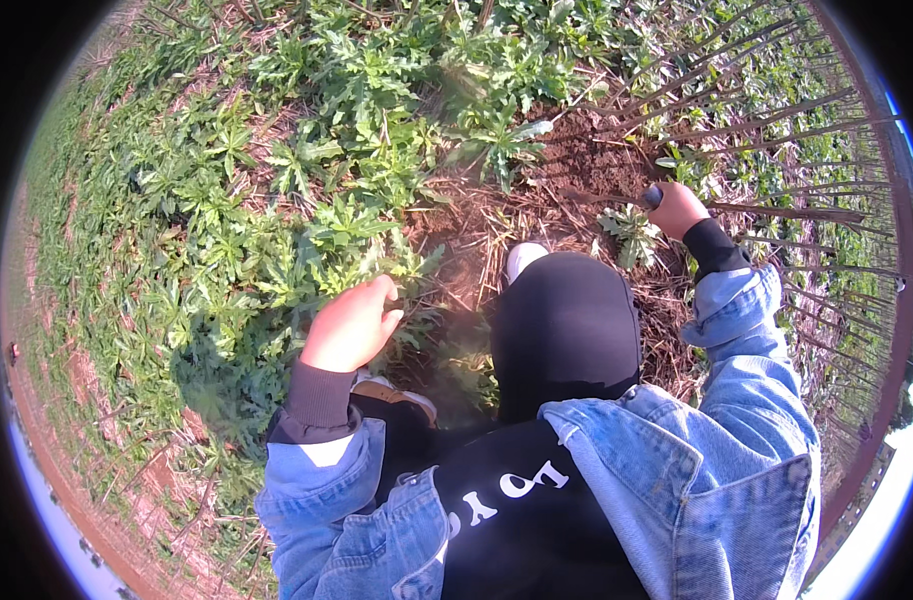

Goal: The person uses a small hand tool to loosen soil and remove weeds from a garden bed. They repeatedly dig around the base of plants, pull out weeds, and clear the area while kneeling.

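My right hand [680,212] is closed around the dark, rounded handle [654,196] of a hand tool. A thin brownish part seems to run left from it over the soil, but its kind cannot be made out. Loose reddish-brown soil [587,150] lies just beyond that hand, and a small leafy weed [632,235] grows beside it. Over the green weeds my left hand [352,325] hovers, thumb and forefinger apart, with nothing visible between them. Its other fingers are partly hidden. Leafy green plants [347,225] stand right in front of it.
Dense green weeds [217,170] cover the left and far ground. Several bare upright stalks [767,125] rise along the right, near my right arm. Dry straw [467,215] lies in the middle. My bent knee [567,330] and white shoe tip [524,259] are between my hands.
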Demonstrator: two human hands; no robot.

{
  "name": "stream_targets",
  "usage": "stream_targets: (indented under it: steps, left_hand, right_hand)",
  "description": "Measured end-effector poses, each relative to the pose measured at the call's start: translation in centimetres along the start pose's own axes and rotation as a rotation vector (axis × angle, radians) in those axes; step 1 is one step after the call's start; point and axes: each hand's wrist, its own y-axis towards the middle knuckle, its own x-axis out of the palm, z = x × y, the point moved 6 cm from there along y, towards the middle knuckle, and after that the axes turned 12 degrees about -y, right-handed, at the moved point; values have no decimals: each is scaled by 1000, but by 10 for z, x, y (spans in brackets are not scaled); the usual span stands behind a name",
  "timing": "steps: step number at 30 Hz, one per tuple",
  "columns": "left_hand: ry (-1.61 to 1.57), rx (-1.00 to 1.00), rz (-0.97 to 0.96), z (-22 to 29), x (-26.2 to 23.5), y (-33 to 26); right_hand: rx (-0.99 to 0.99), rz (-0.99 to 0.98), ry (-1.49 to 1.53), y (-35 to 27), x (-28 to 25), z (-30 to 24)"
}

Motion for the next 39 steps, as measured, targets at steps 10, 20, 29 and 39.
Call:
stream_targets:
  steps: [10,20,29,39]
  left_hand:
    - [9,-142,-106,-30,20,21]
    - [-145,-82,22,-39,22,42]
    - [-138,-46,54,-38,24,50]
    - [-97,-74,-33,-59,35,41]
  right_hand:
    - [-45,271,62,76,69,-66]
    - [40,176,161,63,152,-46]
    - [79,188,476,64,210,-57]
    - [111,156,549,78,238,-76]
